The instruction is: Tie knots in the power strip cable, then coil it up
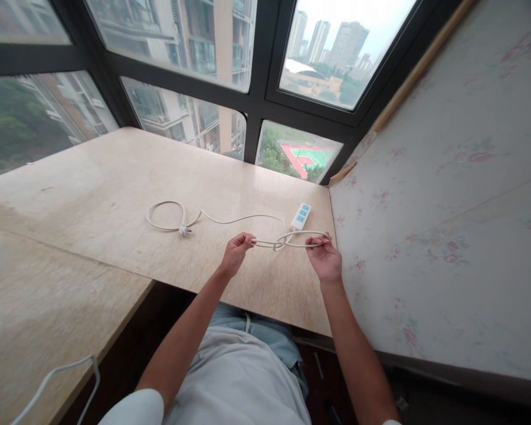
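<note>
A white power strip (300, 216) with blue socket faces lies on the stone sill, just beyond my hands. Its white cord (287, 241) is stretched between them in loops that cross over near the middle. My left hand (238, 251) pinches one end of the looped cord. At the other end, my right hand (325, 254) has its fingers curled inside a wide loop, holding it. From there the cord runs left across the sill to a loose coil, where the plug (184, 231) rests on the surface.
The beige sill (115, 195) ends at large dark-framed windows (259, 100). A flowered wall (446, 206) rises close to my right hand. Another white cable (66, 369) hangs over the lower left edge. A dark gap lies below the sill's front edge.
</note>
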`<state>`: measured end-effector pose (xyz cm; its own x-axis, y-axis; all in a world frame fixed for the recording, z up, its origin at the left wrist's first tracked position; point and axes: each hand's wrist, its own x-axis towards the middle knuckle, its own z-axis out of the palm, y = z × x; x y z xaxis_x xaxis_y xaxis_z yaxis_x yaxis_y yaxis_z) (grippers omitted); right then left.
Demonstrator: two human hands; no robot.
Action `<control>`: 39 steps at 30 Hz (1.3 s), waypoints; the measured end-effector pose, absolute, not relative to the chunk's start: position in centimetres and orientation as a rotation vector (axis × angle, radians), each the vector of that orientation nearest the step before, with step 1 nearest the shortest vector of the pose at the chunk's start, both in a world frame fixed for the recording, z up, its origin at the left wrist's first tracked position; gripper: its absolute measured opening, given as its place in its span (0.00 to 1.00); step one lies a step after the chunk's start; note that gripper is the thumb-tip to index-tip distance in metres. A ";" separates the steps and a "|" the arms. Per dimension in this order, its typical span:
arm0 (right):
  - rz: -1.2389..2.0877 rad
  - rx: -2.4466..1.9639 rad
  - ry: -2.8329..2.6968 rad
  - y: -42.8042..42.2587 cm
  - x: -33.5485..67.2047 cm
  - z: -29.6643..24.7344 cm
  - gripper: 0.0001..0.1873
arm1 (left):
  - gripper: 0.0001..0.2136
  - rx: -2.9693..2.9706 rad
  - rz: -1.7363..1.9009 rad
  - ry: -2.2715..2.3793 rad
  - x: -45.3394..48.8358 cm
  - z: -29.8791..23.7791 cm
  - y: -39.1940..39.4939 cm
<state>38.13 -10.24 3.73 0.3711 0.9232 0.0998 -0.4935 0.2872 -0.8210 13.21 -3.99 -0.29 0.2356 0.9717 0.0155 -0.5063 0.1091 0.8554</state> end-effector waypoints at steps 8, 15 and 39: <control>1.018 -0.904 -0.759 -11.3 38.7 2.3 0.08 | 0.16 0.939 1.173 0.743 12.6 -0.3 -4.1; 1.008 -1.214 -0.969 -13.2 39.0 2.2 0.16 | 0.14 1.357 1.060 0.861 11.1 0.0 -6.9; 1.034 -1.087 -2.074 -3.9 30.4 7.7 0.03 | 0.20 2.352 0.424 1.323 8.2 5.9 -5.9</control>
<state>30.39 -3.88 7.70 -0.5048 0.8533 0.1303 0.4093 0.3695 -0.8342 8.22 -5.89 5.86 0.5041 0.8614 0.0631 0.7376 -0.4673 0.4874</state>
